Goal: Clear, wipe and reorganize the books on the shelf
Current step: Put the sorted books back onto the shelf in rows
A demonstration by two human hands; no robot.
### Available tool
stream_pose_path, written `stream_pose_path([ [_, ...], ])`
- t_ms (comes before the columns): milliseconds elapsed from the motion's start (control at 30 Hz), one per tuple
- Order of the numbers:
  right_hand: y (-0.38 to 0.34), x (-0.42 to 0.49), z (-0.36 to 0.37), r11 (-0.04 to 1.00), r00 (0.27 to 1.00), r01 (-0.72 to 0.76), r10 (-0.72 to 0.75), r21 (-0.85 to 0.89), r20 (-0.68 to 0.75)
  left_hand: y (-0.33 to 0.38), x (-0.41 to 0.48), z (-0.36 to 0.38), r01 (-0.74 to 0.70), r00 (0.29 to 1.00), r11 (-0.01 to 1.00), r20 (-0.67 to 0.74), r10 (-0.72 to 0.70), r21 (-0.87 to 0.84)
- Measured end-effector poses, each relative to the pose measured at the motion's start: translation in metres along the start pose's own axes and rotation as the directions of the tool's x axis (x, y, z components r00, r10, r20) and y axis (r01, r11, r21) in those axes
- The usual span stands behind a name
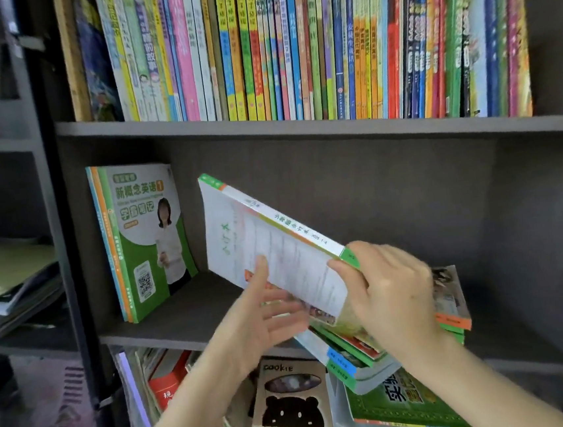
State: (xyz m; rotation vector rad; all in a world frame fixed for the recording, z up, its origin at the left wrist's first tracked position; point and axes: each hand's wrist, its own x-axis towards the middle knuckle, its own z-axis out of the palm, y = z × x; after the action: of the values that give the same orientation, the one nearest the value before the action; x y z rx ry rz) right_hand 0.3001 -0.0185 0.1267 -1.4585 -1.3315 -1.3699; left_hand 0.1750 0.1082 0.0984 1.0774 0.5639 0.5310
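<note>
Head view: white book (276,244) with a green-and-orange spine is held tilted over the middle shelf (193,308), spine uppermost, top corner pointing up-left. Right hand (390,289) grips its lower right corner, thumb on the cover, fingers curled behind. Left hand (265,314) is spread, thumb against the cover's lower edge, fingers straight. Green books (145,240) lean at the shelf's left end. Flat stack of books (355,354) lies at the shelf's front edge, under the hands. Upright row of books (291,47) fills the shelf above.
</note>
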Motion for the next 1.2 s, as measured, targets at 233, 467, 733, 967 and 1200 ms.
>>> stream_pose_path([
  [233, -0.076, -0.022, 0.061, 0.999, 1.000, -0.008, 0.009, 0.037, -0.017, 0.080, -0.006, -0.029, -0.160, 0.972, 0.983, -0.189, 0.142, -0.085],
  [467, -0.140, -0.041, 0.143, 0.912, 0.626, -0.407, 0.312, -0.041, 0.715, 0.064, 0.024, -0.082, -0.330, 0.883, 0.857, -0.190, 0.428, 0.396],
  [733, -0.168, -0.031, 0.200, 0.759, 0.525, -0.630, 0.263, 0.163, 0.809, 0.069, 0.059, -0.118, -0.420, 0.743, 0.624, -0.145, 0.654, 0.659],
  [967, -0.187, -0.012, 0.257, 0.701, 0.440, -0.684, 0.177, 0.201, 0.880, 0.104, 0.077, -0.163, -0.055, 0.592, 0.345, -0.248, 0.767, 0.937],
  [1200, -0.197, 0.004, 0.316, 0.721, 0.359, -0.680, 0.171, 0.132, 0.918, 0.135, 0.079, -0.191, 0.324, 0.713, -0.029, -0.224, 0.665, 0.946],
])
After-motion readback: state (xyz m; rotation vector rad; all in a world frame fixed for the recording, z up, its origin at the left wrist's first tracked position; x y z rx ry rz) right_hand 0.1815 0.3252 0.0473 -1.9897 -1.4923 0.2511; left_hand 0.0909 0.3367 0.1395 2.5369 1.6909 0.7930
